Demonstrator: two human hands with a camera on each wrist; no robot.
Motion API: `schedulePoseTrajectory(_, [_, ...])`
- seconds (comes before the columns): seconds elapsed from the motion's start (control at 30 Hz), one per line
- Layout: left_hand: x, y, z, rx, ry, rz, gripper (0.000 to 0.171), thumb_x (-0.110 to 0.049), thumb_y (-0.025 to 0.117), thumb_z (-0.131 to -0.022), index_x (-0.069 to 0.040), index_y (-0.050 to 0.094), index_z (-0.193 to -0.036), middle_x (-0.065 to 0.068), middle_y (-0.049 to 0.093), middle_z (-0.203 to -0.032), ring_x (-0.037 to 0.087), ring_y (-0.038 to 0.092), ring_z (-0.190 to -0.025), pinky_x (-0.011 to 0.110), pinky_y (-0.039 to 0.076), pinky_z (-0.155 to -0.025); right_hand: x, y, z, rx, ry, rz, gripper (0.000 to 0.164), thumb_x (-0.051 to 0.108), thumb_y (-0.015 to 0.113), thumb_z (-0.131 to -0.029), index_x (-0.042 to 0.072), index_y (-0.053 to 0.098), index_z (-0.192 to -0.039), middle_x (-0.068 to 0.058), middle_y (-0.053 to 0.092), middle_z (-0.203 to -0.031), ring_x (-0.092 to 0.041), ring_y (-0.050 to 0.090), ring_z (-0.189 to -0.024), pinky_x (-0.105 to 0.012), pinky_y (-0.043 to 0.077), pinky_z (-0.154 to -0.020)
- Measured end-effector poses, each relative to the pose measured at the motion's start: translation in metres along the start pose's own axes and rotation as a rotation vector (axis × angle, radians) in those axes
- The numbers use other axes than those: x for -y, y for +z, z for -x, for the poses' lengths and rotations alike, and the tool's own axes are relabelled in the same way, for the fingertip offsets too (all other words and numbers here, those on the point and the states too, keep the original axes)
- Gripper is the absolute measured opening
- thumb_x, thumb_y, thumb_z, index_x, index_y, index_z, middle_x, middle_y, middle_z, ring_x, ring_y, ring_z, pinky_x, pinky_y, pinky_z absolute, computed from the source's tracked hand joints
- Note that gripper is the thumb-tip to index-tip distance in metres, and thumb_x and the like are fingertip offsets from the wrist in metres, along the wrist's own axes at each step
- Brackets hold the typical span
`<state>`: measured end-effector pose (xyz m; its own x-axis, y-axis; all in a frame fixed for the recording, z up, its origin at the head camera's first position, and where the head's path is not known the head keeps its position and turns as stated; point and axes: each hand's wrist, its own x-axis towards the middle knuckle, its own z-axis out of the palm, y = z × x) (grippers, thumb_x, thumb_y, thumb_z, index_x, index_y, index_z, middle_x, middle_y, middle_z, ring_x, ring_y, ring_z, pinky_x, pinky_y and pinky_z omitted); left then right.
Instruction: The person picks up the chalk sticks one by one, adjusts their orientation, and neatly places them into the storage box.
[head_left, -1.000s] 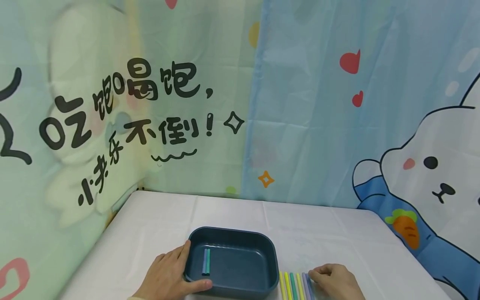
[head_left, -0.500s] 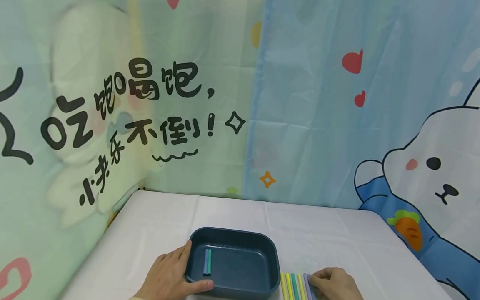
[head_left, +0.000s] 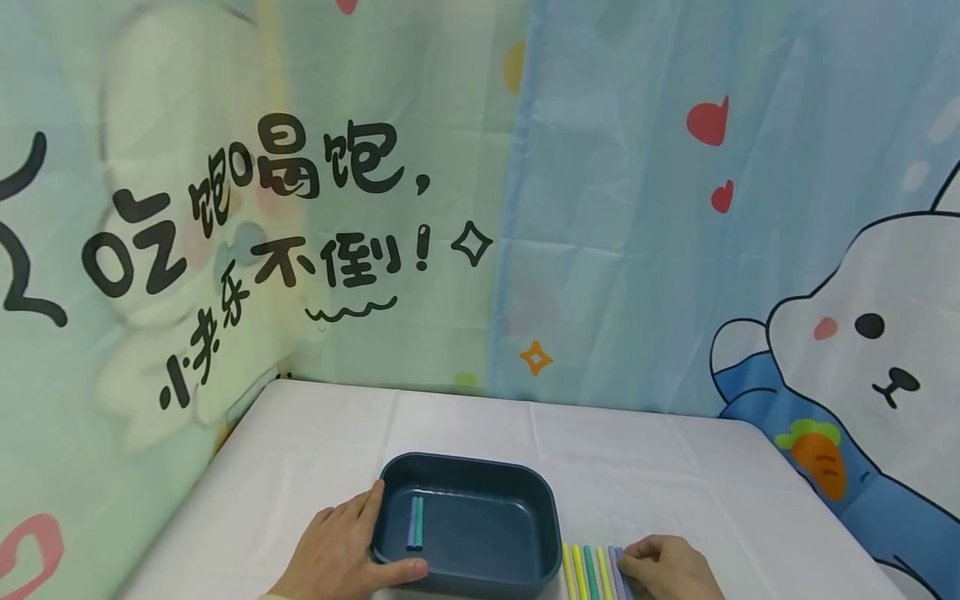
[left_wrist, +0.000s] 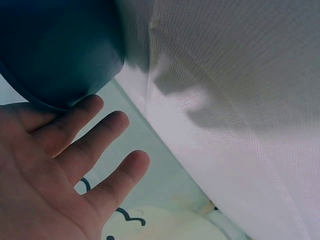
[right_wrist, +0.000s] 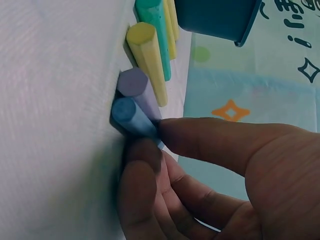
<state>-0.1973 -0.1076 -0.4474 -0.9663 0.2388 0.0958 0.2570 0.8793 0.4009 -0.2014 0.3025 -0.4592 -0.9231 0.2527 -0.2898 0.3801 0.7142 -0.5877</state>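
A dark blue rectangular box [head_left: 480, 533] sits on the table, a blue chalk stick [head_left: 412, 523] and a teal chalk stick [head_left: 420, 523] lying side by side in its left part. My left hand [head_left: 337, 542] rests against the box's left front corner, thumb along the front rim, its straight fingers spread in the left wrist view. To the right of the box, my right hand [head_left: 671, 567] pinches the outermost blue chalk stick [right_wrist: 131, 114] between thumb and forefinger. That stick lies close against a purple chalk stick [right_wrist: 134, 82] at the end of a row.
Further along the row lie a yellow chalk stick [right_wrist: 147, 55], a teal one [right_wrist: 154, 30] and more yellow ones towards the box. A white cloth [head_left: 615, 467] covers the table. Printed curtains [head_left: 600, 208] hang behind and to the sides.
My right hand has dipped slightly beside the blue stick at the row's end. The left hand keeps its place on the box, and the whole head view has shifted a little.
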Motion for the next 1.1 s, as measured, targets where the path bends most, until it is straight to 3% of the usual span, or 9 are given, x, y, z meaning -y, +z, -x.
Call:
schedulePoseTrajectory(0.43, [-0.001, -0.001, -0.001, 0.02, -0.014, -0.004, 0.124, -0.091, 0.056, -0.072, 0.003, 0.04, -0.152, 0.016, 0.054, -0.145, 0.031, 0.052, -0.132, 0.057, 0.042, -0.104, 0.004, 0.0, 0.0, -0.026, 0.013, 0.068, 0.025, 0.021, 0.072, -0.089, -0.004, 0.07, -0.091, -0.007, 0.066, -0.08, -0.024, 0.061, -0.079, -0.044, 0.054, -0.072])
schedulePoseTrajectory(0.8, [0.0, -0.001, -0.002, 0.019, -0.006, -0.001, 0.124, -0.091, 0.056, -0.072, 0.003, 0.04, -0.152, 0.016, 0.054, -0.145, 0.031, 0.052, -0.132, 0.056, 0.041, -0.104, 0.011, -0.004, 0.0, 0.002, -0.005, 0.11, 0.025, 0.021, 0.073, -0.09, -0.004, 0.071, -0.091, -0.006, 0.066, -0.08, -0.025, 0.061, -0.079, -0.044, 0.054, -0.074])
schedulePoseTrajectory(1.1, [0.0, -0.003, 0.001, 0.018, 0.011, 0.003, 0.122, -0.088, 0.058, -0.074, 0.003, 0.04, -0.153, 0.016, 0.054, -0.145, 0.03, 0.053, -0.131, 0.056, 0.042, -0.103, 0.012, -0.004, 0.002, 0.022, 0.025, 0.077, 0.027, 0.022, 0.073, -0.091, -0.005, 0.071, -0.092, -0.008, 0.065, -0.08, -0.024, 0.06, -0.078, -0.041, 0.054, -0.072])
